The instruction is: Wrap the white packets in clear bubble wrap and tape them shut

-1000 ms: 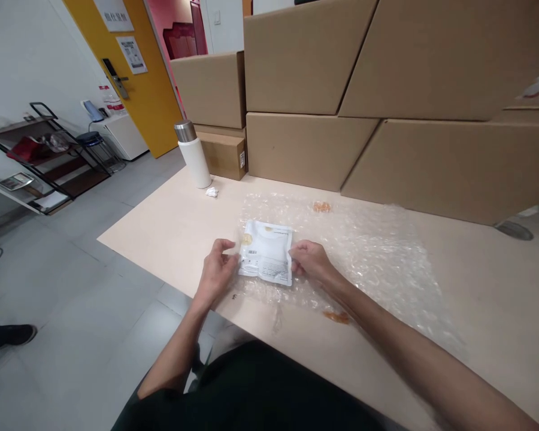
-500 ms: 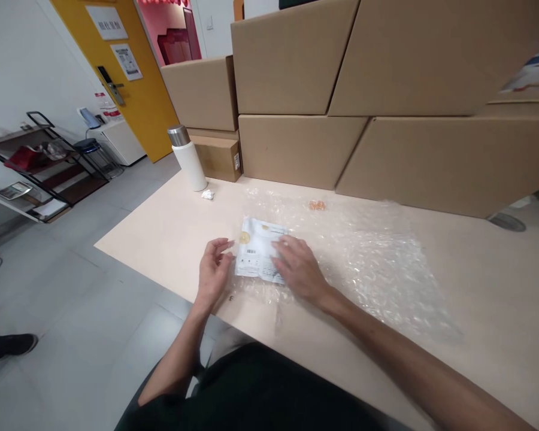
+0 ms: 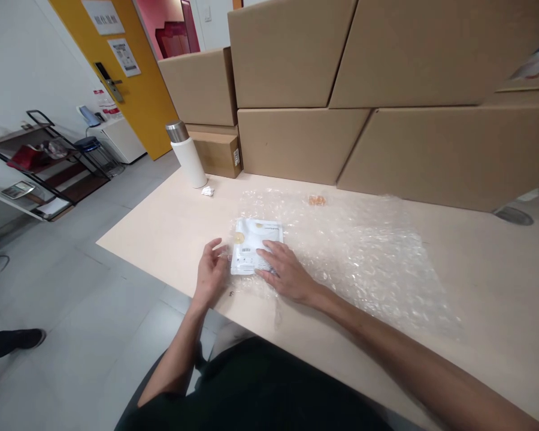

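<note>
A white packet [image 3: 247, 245] with a yellow circle and printed text lies flat on the left part of a sheet of clear bubble wrap [image 3: 363, 257]. My right hand [image 3: 287, 270] rests on the packet's right side, its fingers spread over the lower right corner. Beside the packet's left edge is my left hand [image 3: 212, 272], fingers curved and apart, at the left edge of the wrap. Whether its fingertips touch the film is hard to tell. A small orange item [image 3: 317, 200] is at the back of the wrap.
Large cardboard boxes [image 3: 305, 143] are stacked along the back of the table [image 3: 148, 221]. A white bottle [image 3: 189, 160] with a metal cap and a crumpled white scrap [image 3: 208, 191] stand at the back left. Someone's shoe [image 3: 29, 339] shows on the floor at left.
The packet has shifted slightly left, towards my left hand. My right hand has moved left with it and now lies still on its corner.
</note>
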Available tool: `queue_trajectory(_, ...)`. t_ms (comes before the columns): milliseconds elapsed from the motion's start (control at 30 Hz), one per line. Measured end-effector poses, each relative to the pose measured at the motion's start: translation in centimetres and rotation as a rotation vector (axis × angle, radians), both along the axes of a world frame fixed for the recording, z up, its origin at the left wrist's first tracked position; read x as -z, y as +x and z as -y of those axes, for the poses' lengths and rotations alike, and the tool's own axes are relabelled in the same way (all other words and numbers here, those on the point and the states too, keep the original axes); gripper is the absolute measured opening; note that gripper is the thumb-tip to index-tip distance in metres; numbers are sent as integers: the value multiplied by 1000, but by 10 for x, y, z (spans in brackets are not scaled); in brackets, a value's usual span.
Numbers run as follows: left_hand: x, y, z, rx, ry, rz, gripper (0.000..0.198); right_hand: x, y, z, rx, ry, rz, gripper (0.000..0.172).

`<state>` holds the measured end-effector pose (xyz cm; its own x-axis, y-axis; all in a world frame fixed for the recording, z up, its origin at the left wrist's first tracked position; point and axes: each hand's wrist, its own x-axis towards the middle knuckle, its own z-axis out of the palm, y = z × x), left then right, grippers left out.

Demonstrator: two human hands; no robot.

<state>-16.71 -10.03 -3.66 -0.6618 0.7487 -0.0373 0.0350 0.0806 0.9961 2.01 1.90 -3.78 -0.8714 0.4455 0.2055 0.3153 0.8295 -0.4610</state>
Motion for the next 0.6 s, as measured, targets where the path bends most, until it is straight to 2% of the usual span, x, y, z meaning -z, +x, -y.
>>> queue_trajectory(333, -6, 6, 3, 37, 48, 94, 70, -10, -19, 11, 22, 101, 25, 46)
queue_trajectory(600, 0, 4, 4, 39, 100, 164, 79, -6, -22, 11, 22, 111, 16, 47)
